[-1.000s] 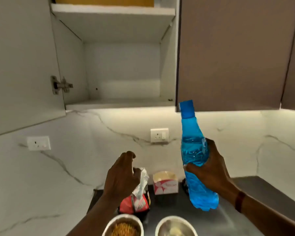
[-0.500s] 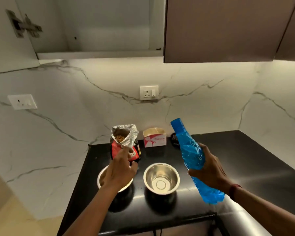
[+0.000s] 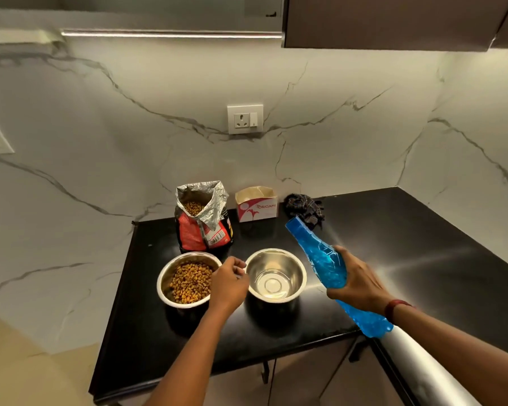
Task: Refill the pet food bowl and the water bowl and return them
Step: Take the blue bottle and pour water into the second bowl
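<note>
Two steel bowls stand side by side on the black counter [image 3: 423, 259]. The left bowl [image 3: 170, 273] holds brown kibble. The right bowl [image 3: 276, 273] looks empty or has a little clear water. Behind them an open red pet food bag [image 3: 203, 227] stands upright with kibble showing. My right hand [image 3: 355, 279] grips a capped blue water bottle [image 3: 320, 256], tilted with its cap toward the far left, just right of the empty bowl. My left hand [image 3: 229, 282] hovers between the two bowls, fingers curled loosely at the right bowl's rim, holding nothing I can see.
A small open white-and-red carton [image 3: 257, 206] and a dark crumpled cloth [image 3: 304, 206] sit at the back by the marble wall. A wall socket [image 3: 245, 119] is above them. The counter's front edge is close, with cabinet doors [image 3: 305, 376] below. Upper cabinets hang overhead.
My view has dropped from the open upper cabinet to the counter. My left hand moved from the food bag down to between the bowls. The bottle came down and tilted beside the right bowl.
</note>
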